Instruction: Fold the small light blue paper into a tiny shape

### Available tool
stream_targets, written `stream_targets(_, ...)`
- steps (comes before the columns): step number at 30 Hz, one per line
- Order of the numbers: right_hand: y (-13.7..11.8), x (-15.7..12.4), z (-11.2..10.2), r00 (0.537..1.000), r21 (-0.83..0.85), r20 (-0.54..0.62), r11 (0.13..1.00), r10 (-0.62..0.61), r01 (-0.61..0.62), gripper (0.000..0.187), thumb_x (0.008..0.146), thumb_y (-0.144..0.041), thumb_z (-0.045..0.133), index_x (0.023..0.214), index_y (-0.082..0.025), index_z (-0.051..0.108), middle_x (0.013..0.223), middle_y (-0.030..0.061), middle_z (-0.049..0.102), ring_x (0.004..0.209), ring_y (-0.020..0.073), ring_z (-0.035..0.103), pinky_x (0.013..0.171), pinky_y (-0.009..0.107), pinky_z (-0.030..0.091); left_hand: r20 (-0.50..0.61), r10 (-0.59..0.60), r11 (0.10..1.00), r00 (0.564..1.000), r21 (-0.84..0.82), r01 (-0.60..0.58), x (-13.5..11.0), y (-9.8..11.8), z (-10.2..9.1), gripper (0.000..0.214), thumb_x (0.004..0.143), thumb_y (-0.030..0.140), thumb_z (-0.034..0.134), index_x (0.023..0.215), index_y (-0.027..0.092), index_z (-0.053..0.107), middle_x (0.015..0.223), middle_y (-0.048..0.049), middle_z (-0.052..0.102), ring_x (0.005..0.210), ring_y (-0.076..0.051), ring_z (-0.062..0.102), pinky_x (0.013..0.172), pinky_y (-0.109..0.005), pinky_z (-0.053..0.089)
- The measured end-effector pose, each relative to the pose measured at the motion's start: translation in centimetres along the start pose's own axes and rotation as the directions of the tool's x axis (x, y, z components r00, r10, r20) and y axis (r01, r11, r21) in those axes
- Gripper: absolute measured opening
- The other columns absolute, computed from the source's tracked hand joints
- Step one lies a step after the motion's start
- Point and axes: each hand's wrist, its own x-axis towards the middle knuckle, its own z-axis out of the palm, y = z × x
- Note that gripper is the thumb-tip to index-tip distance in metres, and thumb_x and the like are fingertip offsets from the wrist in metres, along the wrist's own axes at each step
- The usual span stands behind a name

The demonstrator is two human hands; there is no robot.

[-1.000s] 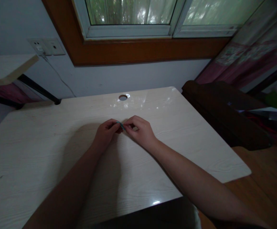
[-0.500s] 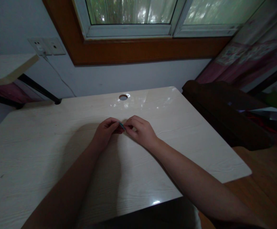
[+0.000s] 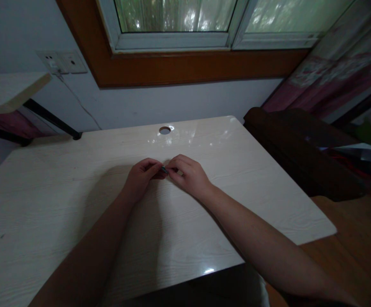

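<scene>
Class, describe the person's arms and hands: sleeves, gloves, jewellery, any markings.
The left forearm and right forearm are bare, with no sleeves in view. The left hand and right hand wear no gloves, and neither wrist shows a watch or bracelet. The light is too dim to tell rings or markings.

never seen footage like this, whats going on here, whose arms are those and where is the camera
No machine here: the arms belong to a person wearing a camera on the head, looking forward and down. Every picture comes from that one camera. The left hand and right hand meet over a pale wooden table, fingertips pinching a small dark object between them; it is too small to identify. The table has a round cable hole near its far edge. Behind is a window.
</scene>
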Motion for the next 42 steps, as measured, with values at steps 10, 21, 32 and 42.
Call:
stream_targets(10,0.02,0.05,-0.12,0.999,0.014,-0.010,0.999,0.044,-0.044,0.009,0.093,-0.023,0.057,0.093,-0.020,0.066,0.089,0.0058,0.069,0.081,0.0160,0.063,0.073,0.028,0.051,0.007,0.029,0.998,1.000,0.051,-0.030,0.01,0.20,0.32,0.029,0.074,0.039,0.078,0.090,0.016,0.068,0.080,-0.0038,0.073,0.071,-0.016,0.069,0.075,-0.033,0.058)
stream_targets(21,0.00,-0.08,0.13,1.000,0.002,0.008,1.000,0.029,-0.029,0.010,0.093,-0.025,0.058,0.095,-0.020,0.067,0.090,0.0060,0.070,0.083,0.0162,0.064,0.075,0.028,0.052,0.029,0.063,0.994,0.998,0.087,-0.065,-0.02,0.06,0.27,0.014,0.074,0.024,0.071,0.085,0.016,0.066,0.073,-0.0007,0.070,0.068,-0.014,0.066,0.071,-0.028,0.053)
stream_targets(32,-0.12,0.01,-0.44,0.998,-0.039,0.055,0.999,-0.018,0.020,0.012,0.095,-0.023,0.054,0.093,-0.019,0.066,0.090,0.0068,0.068,0.080,0.0160,0.064,0.072,0.027,0.051,0.082,0.021,0.999,0.996,-0.049,-0.017,0.04,-0.33,-0.31,0.012,0.077,0.024,0.069,0.087,0.016,0.068,0.076,-0.0015,0.071,0.069,-0.014,0.067,0.071,-0.027,0.054)
stream_targets(42,-0.04,-0.13,-0.42,0.998,-0.046,0.065,0.999,-0.026,0.029,0.014,0.096,-0.024,0.053,0.095,-0.020,0.065,0.093,0.0074,0.068,0.083,0.0165,0.063,0.075,0.029,0.051,0.028,-0.013,1.000,1.000,-0.010,0.013,0.07,0.09,0.08,0.024,0.074,0.037,0.077,0.082,0.017,0.067,0.073,-0.0018,0.071,0.068,-0.016,0.068,0.072,-0.031,0.056)
